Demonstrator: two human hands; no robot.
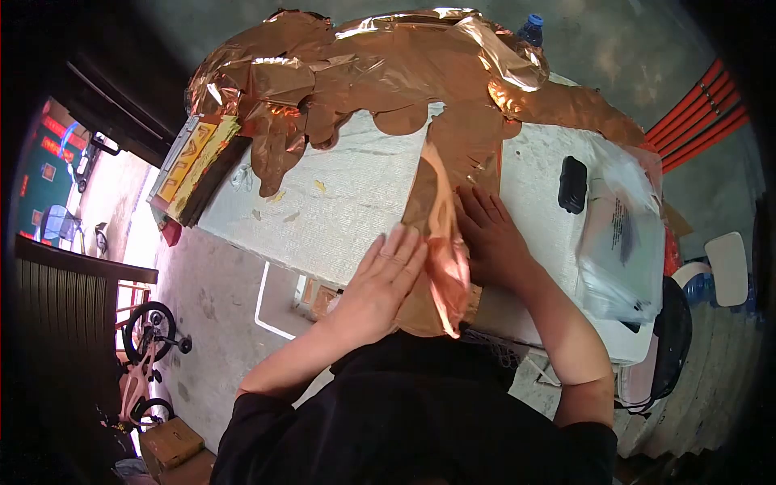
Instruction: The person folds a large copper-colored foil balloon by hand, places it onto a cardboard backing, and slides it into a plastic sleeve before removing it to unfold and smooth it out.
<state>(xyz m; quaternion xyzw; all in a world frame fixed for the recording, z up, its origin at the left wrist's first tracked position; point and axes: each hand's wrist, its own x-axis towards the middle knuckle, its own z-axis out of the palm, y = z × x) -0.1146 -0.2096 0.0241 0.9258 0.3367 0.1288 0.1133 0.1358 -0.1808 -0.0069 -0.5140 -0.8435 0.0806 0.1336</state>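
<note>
A copper-coloured foil sheet (461, 153) lies across the white table, with one long edge folded up into a pink, shiny ridge near my body. My left hand (384, 279) rests flat on the sheet's left side, fingers extended beside the ridge. On the other side of the ridge, my right hand (491, 238) lies on the foil with its fingers stretched forward. More crumpled copper foil (380, 65) covers the far part of the table and hangs over its back edge.
The white table (347, 194) carries stacked yellow-labelled boxes (190, 170) at left. At right are a black case (572, 184) and clear plastic bags (618, 242). A blue bottle (531, 30) stands beyond. A small bicycle (145, 364) and cardboard box (171, 441) are at lower left.
</note>
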